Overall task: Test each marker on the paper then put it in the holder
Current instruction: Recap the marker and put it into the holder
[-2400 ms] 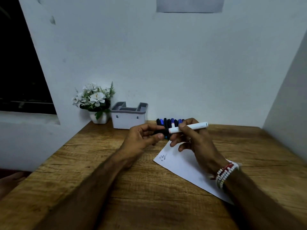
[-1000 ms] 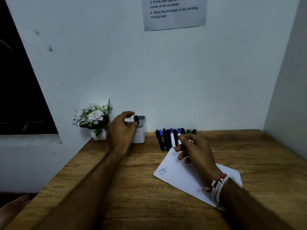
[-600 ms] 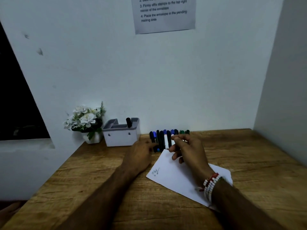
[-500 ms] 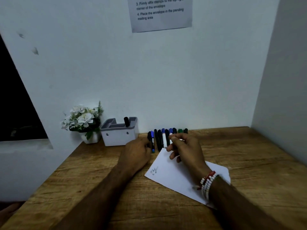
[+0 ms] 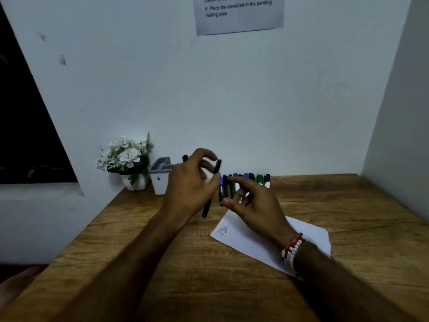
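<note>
The left hand (image 5: pixel 192 184) is hovering above the desk (image 5: pixel 185 263), its fingers curled around a black marker (image 5: pixel 212 185) that is slanting from near its fingertips down past the palm, the lower end showing just below the hand. The marker's upper end is blurred, so whether it is capped cannot be told. The right hand (image 5: pixel 255 203) is floating just to the right of it, fingers loosely spread and partly curled, gripping nothing; its thumb and forefinger are pointing toward the held marker without clearly touching it. A beaded bracelet (image 5: pixel 292 248) in red and white is circling the right wrist.

Behind the hands, a row of markers (image 5: pixel 248 181) is lying side by side at the far edge of the desk, close to the wall, with black, blue and green caps showing; the right hand is covering part of the row. A white sheet of paper (image 5: pixel 308 240) is lying on the desk under the right forearm, with a small scribble (image 5: pixel 223 230) near its left corner. The grey holder (image 5: pixel 160 175) is standing at the far left of the desk, partly hidden by the left hand, and one black marker (image 5: pixel 185 158) is sticking up out of it. A white pot of flowers (image 5: pixel 126 159) is sitting just left of the holder. A printed notice (image 5: pixel 239 13) is hanging on the wall above.
</note>
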